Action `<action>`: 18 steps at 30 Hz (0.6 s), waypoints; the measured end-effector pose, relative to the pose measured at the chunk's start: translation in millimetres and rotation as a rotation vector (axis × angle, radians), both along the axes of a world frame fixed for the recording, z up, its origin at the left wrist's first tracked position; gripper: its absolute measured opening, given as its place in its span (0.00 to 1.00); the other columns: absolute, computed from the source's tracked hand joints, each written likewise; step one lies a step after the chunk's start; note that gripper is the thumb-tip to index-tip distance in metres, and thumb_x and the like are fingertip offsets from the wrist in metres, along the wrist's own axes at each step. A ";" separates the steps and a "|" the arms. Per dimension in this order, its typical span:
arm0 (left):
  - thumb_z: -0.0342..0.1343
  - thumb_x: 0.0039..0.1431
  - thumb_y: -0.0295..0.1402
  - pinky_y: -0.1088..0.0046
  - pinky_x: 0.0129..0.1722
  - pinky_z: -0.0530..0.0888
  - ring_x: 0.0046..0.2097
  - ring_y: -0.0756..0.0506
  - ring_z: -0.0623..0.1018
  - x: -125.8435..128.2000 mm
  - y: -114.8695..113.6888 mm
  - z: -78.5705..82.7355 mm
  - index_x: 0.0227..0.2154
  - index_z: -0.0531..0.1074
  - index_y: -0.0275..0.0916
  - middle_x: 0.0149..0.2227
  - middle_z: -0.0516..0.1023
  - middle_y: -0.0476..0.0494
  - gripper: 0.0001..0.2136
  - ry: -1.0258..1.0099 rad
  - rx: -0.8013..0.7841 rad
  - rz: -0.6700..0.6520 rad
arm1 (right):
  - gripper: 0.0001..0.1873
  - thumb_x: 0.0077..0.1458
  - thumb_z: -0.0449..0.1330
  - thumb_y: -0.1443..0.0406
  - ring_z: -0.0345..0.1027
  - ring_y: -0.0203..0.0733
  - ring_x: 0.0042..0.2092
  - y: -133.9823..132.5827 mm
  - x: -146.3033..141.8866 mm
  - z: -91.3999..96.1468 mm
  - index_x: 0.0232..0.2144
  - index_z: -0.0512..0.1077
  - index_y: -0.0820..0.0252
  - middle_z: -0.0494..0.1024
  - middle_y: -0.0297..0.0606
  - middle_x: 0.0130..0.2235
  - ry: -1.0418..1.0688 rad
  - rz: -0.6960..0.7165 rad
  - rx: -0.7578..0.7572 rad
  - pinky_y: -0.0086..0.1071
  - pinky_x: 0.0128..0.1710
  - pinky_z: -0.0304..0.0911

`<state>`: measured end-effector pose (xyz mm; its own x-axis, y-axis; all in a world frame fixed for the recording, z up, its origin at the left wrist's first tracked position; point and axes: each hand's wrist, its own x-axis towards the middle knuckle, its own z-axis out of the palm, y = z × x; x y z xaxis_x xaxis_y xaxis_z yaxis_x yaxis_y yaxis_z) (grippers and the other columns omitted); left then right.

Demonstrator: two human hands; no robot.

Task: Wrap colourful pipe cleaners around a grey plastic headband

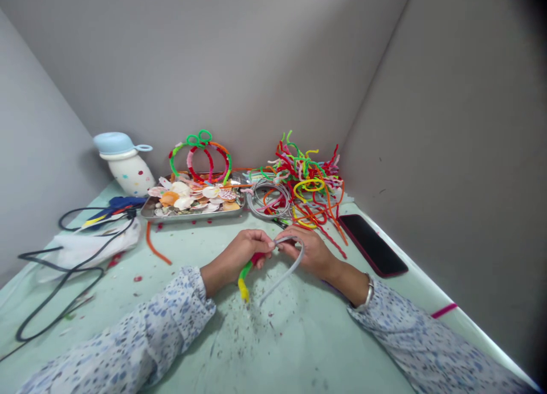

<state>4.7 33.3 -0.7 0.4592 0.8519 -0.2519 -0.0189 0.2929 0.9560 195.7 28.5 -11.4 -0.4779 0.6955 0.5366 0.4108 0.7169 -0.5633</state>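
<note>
My left hand [243, 257] and my right hand [311, 251] meet over the middle of the table. Between them curves a grey band [287, 274], thin and flat like a headband; its bare end hangs toward me. Red, green and yellow fuzzy pipe cleaner [243, 285] wraps the band's other end, below my left fingers. The left thumb and fingers pinch the band near the wrapped part. My right fingers close on its grey stretch, close to the left fingertips. What lies under the right fingers is partly hidden.
Behind my hands stand a metal tray [192, 216] of shells, two wrapped hoops [200, 161], a coil of grey bands [269, 199] and a heap of pipe cleaners [311, 177]. A phone [372, 244] lies right; a bottle [128, 166] and black cable [68, 274] are left.
</note>
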 end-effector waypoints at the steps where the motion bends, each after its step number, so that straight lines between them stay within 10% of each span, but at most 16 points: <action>1: 0.61 0.42 0.34 0.80 0.14 0.58 0.15 0.55 0.66 -0.3 0.5 0.0 0.22 0.68 0.35 0.18 0.70 0.51 0.09 -0.003 -0.012 -0.004 | 0.07 0.57 0.55 0.67 0.69 0.40 0.36 0.1 0.3 -0.6 0.37 0.73 0.57 0.75 0.39 0.34 -0.007 0.003 0.007 0.33 0.37 0.64; 18: 0.59 0.40 0.29 0.80 0.14 0.56 0.14 0.56 0.64 1.2 -4.9 8.6 0.22 0.69 0.35 0.16 0.69 0.51 0.05 -0.037 -0.099 -0.002 | 0.08 0.60 0.52 0.66 0.69 0.42 0.38 -1.6 0.4 -3.8 0.37 0.72 0.58 0.75 0.41 0.36 -0.076 -0.030 0.113 0.34 0.39 0.64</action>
